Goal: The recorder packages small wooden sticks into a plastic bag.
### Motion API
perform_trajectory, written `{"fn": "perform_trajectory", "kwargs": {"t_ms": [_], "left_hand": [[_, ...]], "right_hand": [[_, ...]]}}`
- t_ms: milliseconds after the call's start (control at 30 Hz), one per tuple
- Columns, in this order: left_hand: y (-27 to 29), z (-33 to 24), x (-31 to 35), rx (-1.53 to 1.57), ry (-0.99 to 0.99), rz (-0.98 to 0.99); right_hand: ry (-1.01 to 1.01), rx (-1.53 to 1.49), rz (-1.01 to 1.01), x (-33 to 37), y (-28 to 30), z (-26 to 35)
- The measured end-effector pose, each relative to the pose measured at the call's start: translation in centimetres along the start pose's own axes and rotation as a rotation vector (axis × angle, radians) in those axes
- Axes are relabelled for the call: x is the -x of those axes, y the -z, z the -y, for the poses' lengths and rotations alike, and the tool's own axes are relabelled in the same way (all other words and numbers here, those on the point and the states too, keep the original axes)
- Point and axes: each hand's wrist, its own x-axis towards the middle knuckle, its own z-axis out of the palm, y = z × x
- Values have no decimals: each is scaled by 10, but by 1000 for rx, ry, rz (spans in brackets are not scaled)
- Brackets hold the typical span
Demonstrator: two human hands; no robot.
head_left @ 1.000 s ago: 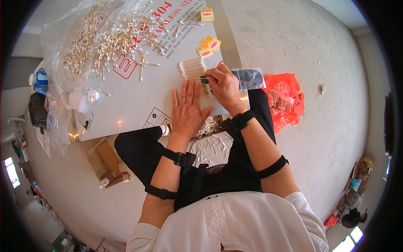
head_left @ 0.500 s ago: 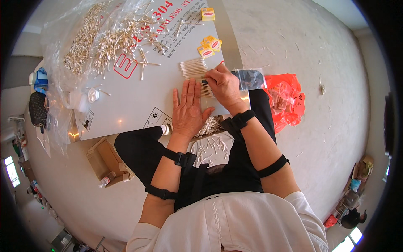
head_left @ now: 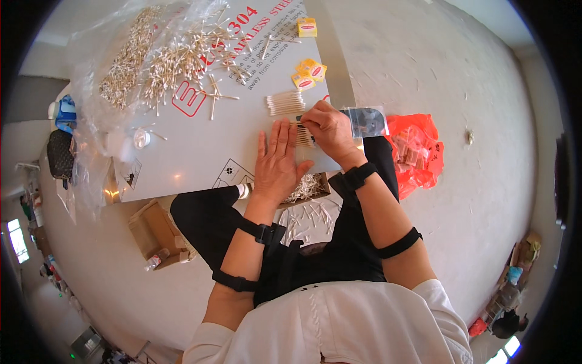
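My left hand (head_left: 277,162) lies flat on the table sheet (head_left: 200,142), its fingers stretched out beside a row of cotton swabs (head_left: 304,134). Over the right end of that row is my right hand (head_left: 332,132), thumb and fingers pinched together. What the pinch holds, if anything, is hidden. Just beyond lies another neat row of swabs (head_left: 285,103), side by side. A clear plastic packet (head_left: 368,121) with a dark, blade-like inside sticks out past my right hand over the table edge.
Loose swabs (head_left: 176,67) are heaped beside a clear plastic bag (head_left: 91,121) at far left. Yellow cards (head_left: 310,71) and a yellow box (head_left: 307,27) lie far right. A red bag (head_left: 415,151) sits right of my leg. Below stand a cardboard box (head_left: 159,227) and a swab-filled box (head_left: 309,189).
The whole view has shifted slightly, so the table and things appear a little farther right and lower. Both hands keep nearly the same places, the right still pinched over the swabs.
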Motion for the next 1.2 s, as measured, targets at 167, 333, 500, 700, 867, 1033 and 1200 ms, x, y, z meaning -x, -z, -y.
{"fn": "perform_trajectory", "kwargs": {"t_ms": [167, 333, 500, 700, 867, 1033, 1200], "left_hand": [[4, 4, 0, 3, -6, 12], [3, 10, -6, 246, -45, -262], [1, 5, -24, 818, 210, -474], [-16, -5, -37, 1158, 308, -577], [-22, -24, -44, 1254, 283, -620], [-28, -31, -54, 1317, 280, -610], [-34, -36, -61, 1374, 258, -615]], "right_hand": [[-363, -695, -374, 9, -6, 19], [-393, -863, -428, 30, -26, 30], [-443, -989, -495, 27, -34, 38], [-437, -986, -501, 26, -38, 42], [-400, -1016, -532, 27, -29, 26], [-432, -1136, -546, 25, -15, 13], [-460, -1148, -454, 25, -1, 2]]}}
